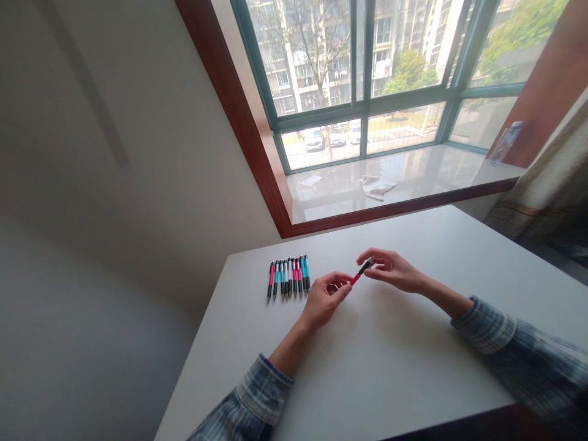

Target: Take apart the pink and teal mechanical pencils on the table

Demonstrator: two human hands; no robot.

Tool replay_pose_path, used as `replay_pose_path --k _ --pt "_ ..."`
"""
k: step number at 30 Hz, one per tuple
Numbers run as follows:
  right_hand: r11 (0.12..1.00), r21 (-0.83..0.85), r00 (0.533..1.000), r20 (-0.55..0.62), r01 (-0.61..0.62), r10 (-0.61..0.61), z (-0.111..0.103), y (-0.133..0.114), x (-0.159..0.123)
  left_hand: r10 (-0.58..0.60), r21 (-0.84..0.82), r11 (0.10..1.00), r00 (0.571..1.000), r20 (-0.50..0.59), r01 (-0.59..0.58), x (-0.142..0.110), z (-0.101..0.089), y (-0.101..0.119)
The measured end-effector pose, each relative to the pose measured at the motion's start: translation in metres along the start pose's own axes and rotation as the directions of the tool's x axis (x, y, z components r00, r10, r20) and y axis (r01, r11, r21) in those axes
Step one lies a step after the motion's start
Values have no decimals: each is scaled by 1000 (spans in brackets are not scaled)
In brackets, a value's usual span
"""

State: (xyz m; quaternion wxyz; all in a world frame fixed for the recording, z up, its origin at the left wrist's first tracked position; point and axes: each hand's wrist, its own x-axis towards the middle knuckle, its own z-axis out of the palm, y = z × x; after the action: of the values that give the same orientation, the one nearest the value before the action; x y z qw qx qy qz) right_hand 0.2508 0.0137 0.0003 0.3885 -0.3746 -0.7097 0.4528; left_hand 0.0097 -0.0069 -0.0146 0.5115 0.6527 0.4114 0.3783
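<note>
My left hand [324, 298] is closed on the rear part of a pen with a pink barrel [357, 277] and black grip, pinched between thumb and fingers. The pen is tilted, its tip pointing up and to the right, just above the white table. Around the tip end is my right hand [392, 269], its fingers curved and apart; whether a fingertip touches the pen is hard to see. Left of my left hand lies a row of click pens [289, 277], with pink, turquoise and whitish barrels and black grips, side by side with tips towards me.
The white table [390, 367] meets a wall on the left and a window sill [340, 199] at the back. On the sill are a cloth [377, 187], a white paper [311, 180] and a clear bottle [505, 144]. A curtain [542, 184] hangs at right.
</note>
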Motion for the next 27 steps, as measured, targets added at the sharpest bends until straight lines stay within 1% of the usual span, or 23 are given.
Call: replay_pose_path --k 3,8,12,18,25,27 --pt "1000 -23 1000 -3 -1 1 2 0 0 -6 -13 1000 1000 -8 6 0 1 0" --pt "999 50 1000 -2 9 -9 2 0 -1 -10 -14 1000 1000 -2 10 0 1 0" --pt "1000 20 1000 -22 -6 6 2 -1 0 5 8 1000 1000 11 -5 -1 0 2" --pt "1000 1 999 -31 -10 10 4 -1 0 0 16 1000 1000 2 0 -1 0 4" --pt "999 34 999 -30 -42 43 2 -1 0 -21 7 1000 1000 -3 21 0 -1 3" --pt "998 46 999 -26 -32 33 2 -1 0 -17 12 1000 1000 0 17 0 -1 3"
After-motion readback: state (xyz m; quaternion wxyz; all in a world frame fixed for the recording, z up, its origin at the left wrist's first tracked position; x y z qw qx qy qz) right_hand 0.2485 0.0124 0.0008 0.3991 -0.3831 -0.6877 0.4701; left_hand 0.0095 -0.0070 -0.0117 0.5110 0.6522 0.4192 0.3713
